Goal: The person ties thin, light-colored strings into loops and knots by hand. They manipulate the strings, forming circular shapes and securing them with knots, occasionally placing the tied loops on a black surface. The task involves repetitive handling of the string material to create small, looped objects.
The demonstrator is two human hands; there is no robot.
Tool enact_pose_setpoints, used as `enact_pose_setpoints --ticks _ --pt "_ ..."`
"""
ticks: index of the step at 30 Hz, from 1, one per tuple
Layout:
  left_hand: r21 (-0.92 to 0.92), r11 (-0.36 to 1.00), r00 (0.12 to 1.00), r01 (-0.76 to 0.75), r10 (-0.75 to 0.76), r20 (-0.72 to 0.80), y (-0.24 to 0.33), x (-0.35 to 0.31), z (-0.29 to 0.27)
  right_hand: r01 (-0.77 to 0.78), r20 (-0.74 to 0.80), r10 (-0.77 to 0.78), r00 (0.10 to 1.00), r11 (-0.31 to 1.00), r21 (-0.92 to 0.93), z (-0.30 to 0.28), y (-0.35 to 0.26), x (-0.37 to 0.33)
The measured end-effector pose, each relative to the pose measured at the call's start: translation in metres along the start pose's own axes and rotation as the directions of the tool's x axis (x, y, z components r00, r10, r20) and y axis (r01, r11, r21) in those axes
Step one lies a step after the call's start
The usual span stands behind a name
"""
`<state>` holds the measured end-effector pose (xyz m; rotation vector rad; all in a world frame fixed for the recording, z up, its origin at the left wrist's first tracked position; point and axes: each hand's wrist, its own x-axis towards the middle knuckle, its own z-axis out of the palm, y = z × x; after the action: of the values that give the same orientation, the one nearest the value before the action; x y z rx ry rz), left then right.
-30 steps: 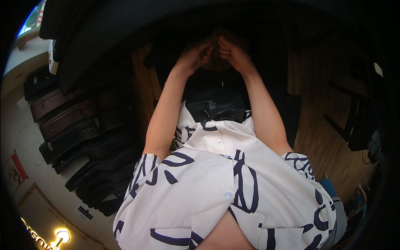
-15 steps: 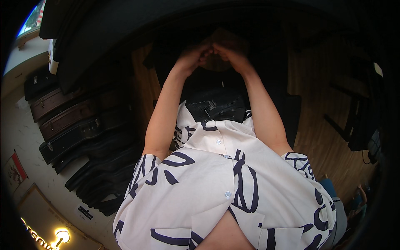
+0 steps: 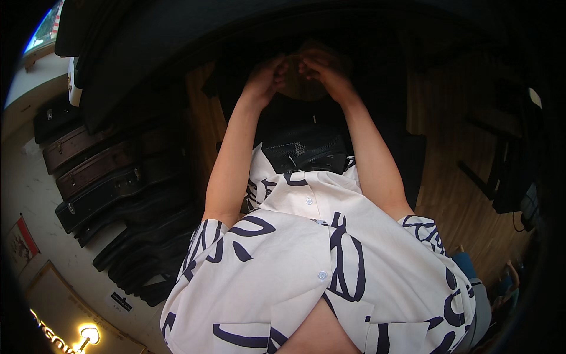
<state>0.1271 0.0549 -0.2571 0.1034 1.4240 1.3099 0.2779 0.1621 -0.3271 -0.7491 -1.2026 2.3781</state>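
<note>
In deep shade at the upper middle, both my hands are raised over a dark, brownish, rounded thing (image 3: pixel 303 87) whose kind I cannot make out. My left hand (image 3: pixel 266 81) has its fingers curled in toward the thumb. Facing it across a small gap is my right hand (image 3: pixel 324 72), its fingers bent and pinched toward the left hand. Whatever either hand holds is too dark and small to name. Below them, over my lap, lies a black perforated mesh item (image 3: pixel 303 144).
Black and brown instrument cases (image 3: pixel 97 168) stand in a row along the left wall. Wood-plank flooring (image 3: pixel 454 159) spreads on the right, with a dark stand or chair (image 3: pixel 498 165) on it. A glowing sign (image 3: pixel 85 336) shows at lower left. A large dark surface (image 3: pixel 236 23) spans the top.
My hands, nearly touching before, have drawn slightly apart. The left hand has shifted a little left and up, opening a gap between the fingertips.
</note>
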Motion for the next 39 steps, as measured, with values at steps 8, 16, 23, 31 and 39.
enact_pose_setpoints --ticks 8,16,23,31,39 --pt "0.159 0.987 0.998 -0.007 0.015 -0.054 0.0 -0.004 0.003 0.051 -0.051 -0.051 0.997 0.999 0.0 0.0 -0.001 0.0" --pt "0.382 0.917 0.986 -0.113 0.153 -0.074 -0.004 -0.007 0.006 0.06 -0.083 -0.06 0.995 0.998 -0.008 -0.001 0.002 0.001" --pt "0.361 0.924 0.987 -0.125 0.153 -0.051 -0.007 -0.007 0.008 -0.042 -0.094 0.039 0.995 0.999 -0.032 0.004 -0.01 -0.005" --pt "0.173 0.98 0.995 -0.095 0.1 -0.022 -0.018 -0.002 0.011 -0.033 0.057 0.022 0.998 0.979 0.202 -0.008 0.02 0.009" --pt "0.311 0.943 0.993 -0.114 0.119 0.001 -0.017 -0.005 0.023 -0.131 0.015 0.148 0.989 0.815 0.564 -0.018 0.015 0.011"
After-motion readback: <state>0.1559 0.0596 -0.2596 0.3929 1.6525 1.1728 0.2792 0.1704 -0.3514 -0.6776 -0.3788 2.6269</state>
